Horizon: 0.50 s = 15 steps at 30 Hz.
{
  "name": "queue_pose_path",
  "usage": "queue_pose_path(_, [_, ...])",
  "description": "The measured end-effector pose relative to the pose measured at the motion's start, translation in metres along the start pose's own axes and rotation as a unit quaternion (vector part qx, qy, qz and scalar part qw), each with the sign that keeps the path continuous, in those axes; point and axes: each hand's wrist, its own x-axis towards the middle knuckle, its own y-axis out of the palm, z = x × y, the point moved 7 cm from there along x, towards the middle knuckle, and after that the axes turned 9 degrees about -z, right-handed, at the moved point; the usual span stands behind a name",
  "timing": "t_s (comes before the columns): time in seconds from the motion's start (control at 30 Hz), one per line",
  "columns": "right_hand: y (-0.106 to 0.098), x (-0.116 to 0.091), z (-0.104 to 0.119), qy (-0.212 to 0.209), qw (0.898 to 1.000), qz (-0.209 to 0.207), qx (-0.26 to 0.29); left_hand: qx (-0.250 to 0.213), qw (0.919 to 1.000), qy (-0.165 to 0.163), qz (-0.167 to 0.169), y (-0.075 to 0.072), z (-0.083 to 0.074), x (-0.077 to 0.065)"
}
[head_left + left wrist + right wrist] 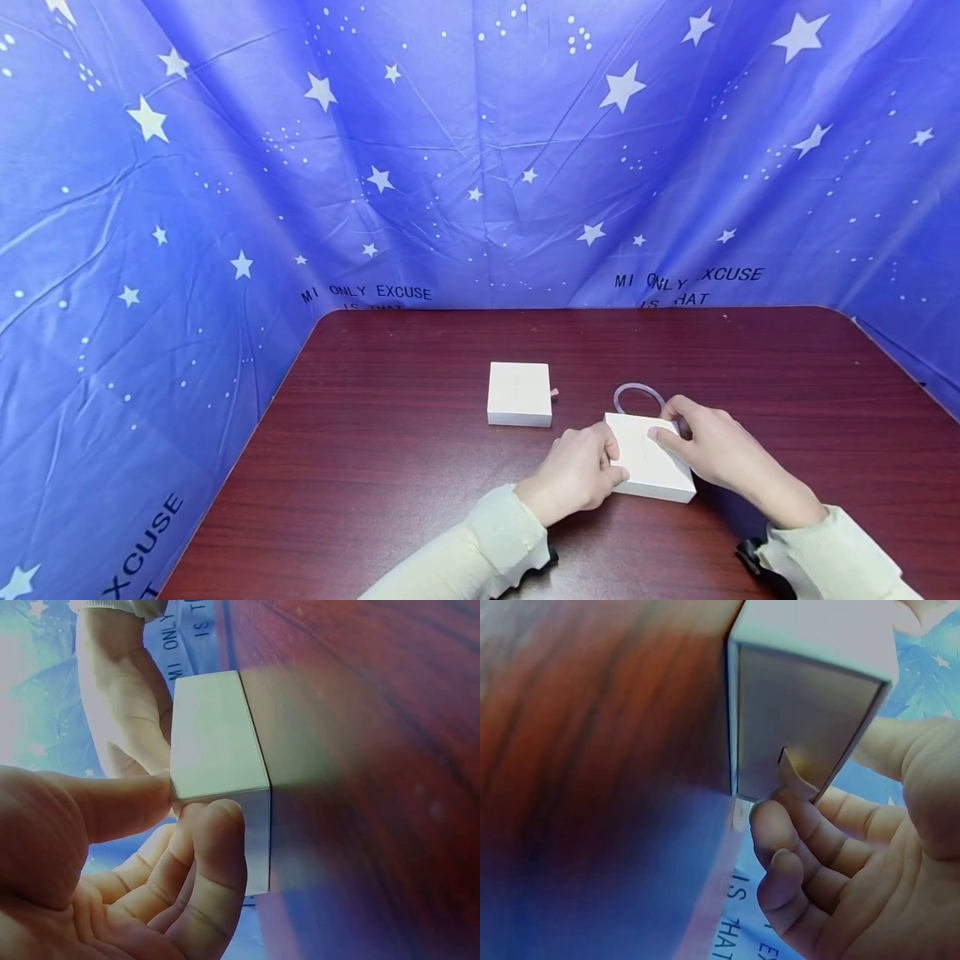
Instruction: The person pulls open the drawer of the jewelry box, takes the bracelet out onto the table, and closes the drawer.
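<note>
Both hands are on a white drawer-style box (647,467) at the table's right front. My left hand (576,471) pinches its left end, thumb on top and fingertips against the side, as the left wrist view shows. At the opposite end, my right hand (716,442) grips the far corner with its thumb on the top face. In the right wrist view, a ribbon pull tab (798,777) sticks out of the recessed end panel, right by the curled fingers. Behind the box lies a pale lilac ring like a bangle (637,387), partly hidden by the box and right hand.
A second white box (519,390) lies left of the held one, with a small pink tab (554,392) at its right side. The dark red wooden table (360,450) ends at a blue curtain (465,150) with stars, behind and on both sides.
</note>
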Motion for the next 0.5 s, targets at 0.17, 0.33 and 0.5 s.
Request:
queue_pose_path(0.17, [0.0012,-0.0005,0.0023,0.000,1.000,0.004,-0.001,0.000,1.0000,-0.001,0.002,-0.0025,0.0013,-0.0015])
queue_pose_path(0.33, [0.0020,-0.0006,0.0045,-0.001,1.000,0.003,-0.002,-0.002,1.0000,-0.004,0.000,-0.0044,0.0028,-0.0031])
queue_pose_path(0.5, [0.0035,-0.0002,0.0057,-0.004,1.000,0.000,-0.002,0.001,1.0000,-0.006,0.001,-0.0060,0.0043,-0.0047])
